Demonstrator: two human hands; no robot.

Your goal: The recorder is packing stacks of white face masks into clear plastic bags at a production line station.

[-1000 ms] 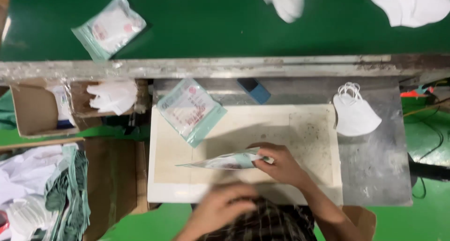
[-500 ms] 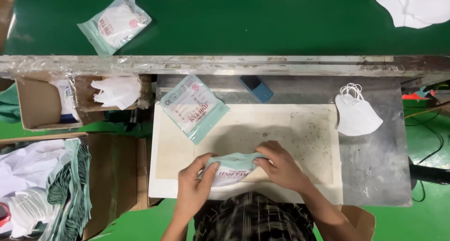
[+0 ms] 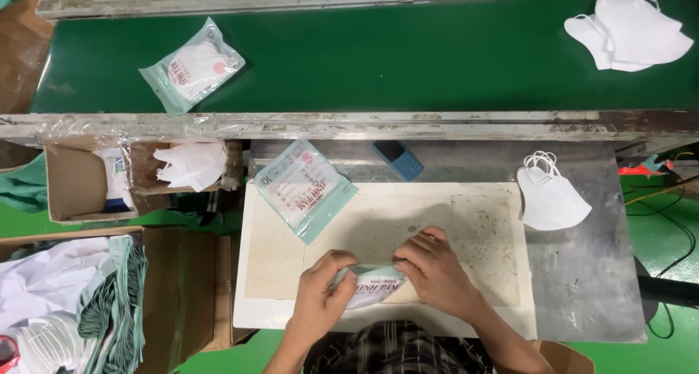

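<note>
Worn white surface (image 3: 480, 221) by green belt (image 3: 408, 61): left hand (image 3: 320, 301) & right hand (image 3: 435, 273) both pinch pouch (image 3: 371, 287). Looks light, floppy, slick film; grip edges w/ fingertips.

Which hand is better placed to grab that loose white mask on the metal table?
Right. The right hand is nearer the white mask, which lies on its side; the left hand sits farther away, across the packet.

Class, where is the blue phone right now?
In the head view, the blue phone lies on the metal table, just right of the flat mask packet, below the conveyor's edge.
</note>
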